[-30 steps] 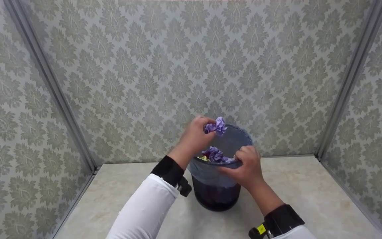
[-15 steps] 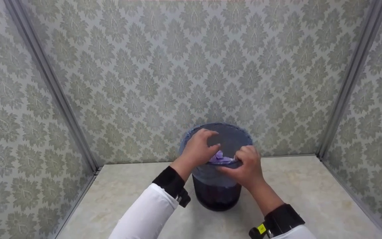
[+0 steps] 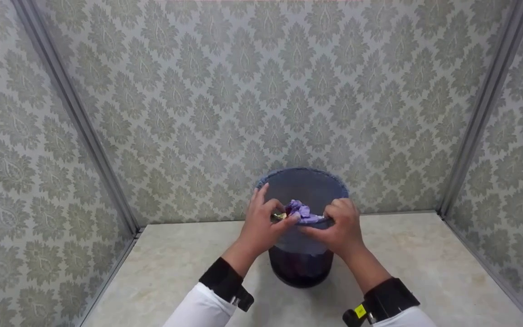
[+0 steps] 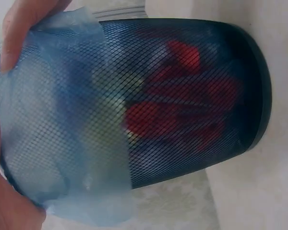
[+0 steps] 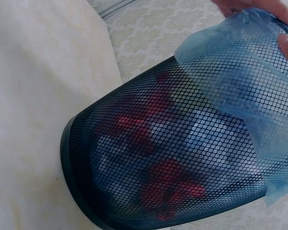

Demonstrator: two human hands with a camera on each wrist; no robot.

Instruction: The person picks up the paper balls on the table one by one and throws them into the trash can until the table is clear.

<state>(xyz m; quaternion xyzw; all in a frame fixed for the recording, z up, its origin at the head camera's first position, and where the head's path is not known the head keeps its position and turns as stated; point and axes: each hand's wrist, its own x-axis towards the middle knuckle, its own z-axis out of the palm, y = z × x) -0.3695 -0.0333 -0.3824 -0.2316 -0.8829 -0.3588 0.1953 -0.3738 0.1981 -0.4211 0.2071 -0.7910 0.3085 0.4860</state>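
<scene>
A dark mesh wastebasket (image 3: 301, 268) with a translucent blue bin liner (image 4: 81, 143) folded over its rim stands upright on the table. Crumpled purple paper (image 3: 301, 211) lies near the top inside, beside a bit of yellow paper (image 3: 281, 216). Through the mesh, red crumpled paper (image 4: 156, 120) shows lower down. My left hand (image 3: 261, 227) holds the rim at the front left, its thumb along the front edge and its other fingers over the left side. At the front right, my right hand (image 3: 342, 225) grips the rim and liner, thumb outside.
The wastebasket stands on a pale marbled tabletop (image 3: 180, 254). A patterned wall (image 3: 243, 113) rises behind it, and side panels meet that wall at grey corner posts (image 3: 484, 104).
My left hand has let go of a crumpled purple paper ball, which is now in the wastebasket, and has come down and left onto the rim. My right hand keeps its grip.
</scene>
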